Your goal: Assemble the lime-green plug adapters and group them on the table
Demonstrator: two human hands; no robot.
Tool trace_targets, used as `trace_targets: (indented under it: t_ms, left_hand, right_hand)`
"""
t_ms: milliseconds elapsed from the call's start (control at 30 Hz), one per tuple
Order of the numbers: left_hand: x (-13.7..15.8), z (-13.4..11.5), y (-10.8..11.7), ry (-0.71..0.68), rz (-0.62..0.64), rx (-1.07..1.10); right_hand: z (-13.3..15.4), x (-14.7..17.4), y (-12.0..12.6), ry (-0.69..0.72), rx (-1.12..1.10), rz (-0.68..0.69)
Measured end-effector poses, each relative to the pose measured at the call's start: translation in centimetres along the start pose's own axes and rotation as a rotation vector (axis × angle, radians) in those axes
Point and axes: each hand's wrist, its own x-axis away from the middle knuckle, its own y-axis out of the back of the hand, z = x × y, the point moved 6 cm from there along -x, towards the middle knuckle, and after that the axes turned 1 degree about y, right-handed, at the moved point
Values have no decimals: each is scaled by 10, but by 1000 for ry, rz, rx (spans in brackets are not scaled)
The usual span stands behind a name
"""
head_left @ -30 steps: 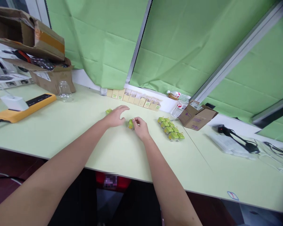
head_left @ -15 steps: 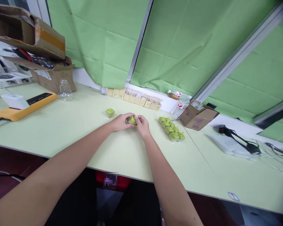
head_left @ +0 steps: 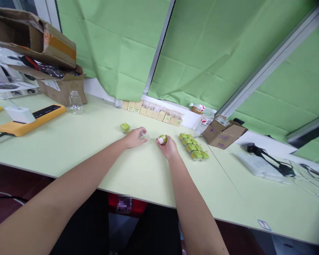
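My left hand (head_left: 135, 137) is closed round a small clear plastic cup (head_left: 145, 135), held just above the table. To its right, my right hand (head_left: 169, 146) grips a green lid (head_left: 164, 137) turned over, with something round and white (head_left: 161, 140) showing on its underside. Cup and lid are apart. A green-lidded container (head_left: 124, 127) stands behind my left hand. Right of my right hand, several more green-lidded clear containers (head_left: 193, 146) with loop handles stand in rows close together.
Small tan cartons (head_left: 154, 112) line the back wall. Bottles (head_left: 202, 124) and a cardboard box (head_left: 223, 131) stand at the back right. An orange power strip (head_left: 32, 122), a clear jar (head_left: 76, 102) and stacked cardboard boxes (head_left: 59, 47) occupy the left. A black cable device (head_left: 268, 157) lies on plastic at right.
The container between my hands has come open. My right hand has moved right with the green lid, tipping it over, while the clear cup stays in my left hand.
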Motion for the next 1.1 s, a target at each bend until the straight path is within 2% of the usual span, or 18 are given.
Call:
trace_targets:
  t_ms: [200, 400, 500, 567, 633, 733, 867, 967, 1100]
  left_hand:
    - [-1, 1, 3, -52, -36, -147]
    - [-2, 0, 10, -131, -126, -276]
    - [6, -26, 12, -248, -149, -293]
    - [14, -50, 8, -383, -87, -245]
    - [21, -68, 2, -443, -6, -175]
    - [24, -76, -4, -417, 58, -84]
    - [20, -65, -11, -363, 115, 44]
    - [15, -52, -15, -263, 143, 189]
    - [11, -40, -23, -103, 264, 358]
  right_hand:
    - [-3, 10, -17, 90, 65, 224]
    - [-9, 21, -24, -12, 228, 362]
    - [-11, 28, -28, -53, 309, 447]
    - [-12, 30, -30, -54, 330, 497]
    - [-12, 31, -32, -55, 318, 551]
    - [-13, 30, -33, -58, 311, 596]
    - [-14, 32, -33, -90, 408, 617]
    - [-16, 35, -33, -152, 531, 634]
    - [-17, 39, -32, -188, 632, 629]
